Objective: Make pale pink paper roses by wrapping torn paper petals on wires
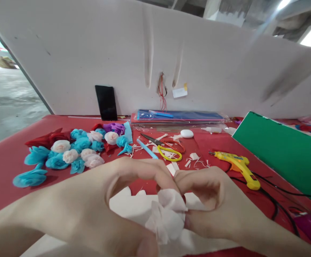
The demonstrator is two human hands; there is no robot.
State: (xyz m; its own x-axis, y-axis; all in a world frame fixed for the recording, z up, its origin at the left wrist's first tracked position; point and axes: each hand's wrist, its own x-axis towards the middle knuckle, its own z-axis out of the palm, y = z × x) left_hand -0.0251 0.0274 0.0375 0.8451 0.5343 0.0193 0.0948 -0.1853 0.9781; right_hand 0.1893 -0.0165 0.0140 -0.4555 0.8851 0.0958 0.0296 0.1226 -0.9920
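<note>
Between my two hands is a white crepe-paper flower (168, 217) with ruffled petals. My left hand (99, 200) curls around its left side, index finger bent over the top and thumb below. From the right, my right hand (211, 200) pinches the petals with bent index finger and thumb. The fingertips of both hands meet at the flower's top. Beneath the hands lies white paper (128, 207) on the red table. Just beyond them are scissors (168, 151) with yellow and red handles, a light blue stick (147, 149) and white paper scraps (194, 157).
Blue, white, red and purple paper flowers (80, 144) cluster at the left. A yellow glue gun (238, 166) with a black cord lies right, beside a green board (284, 157). A phone (106, 102) leans on the white partition (91, 53), near plastic-wrapped sheets (193, 115).
</note>
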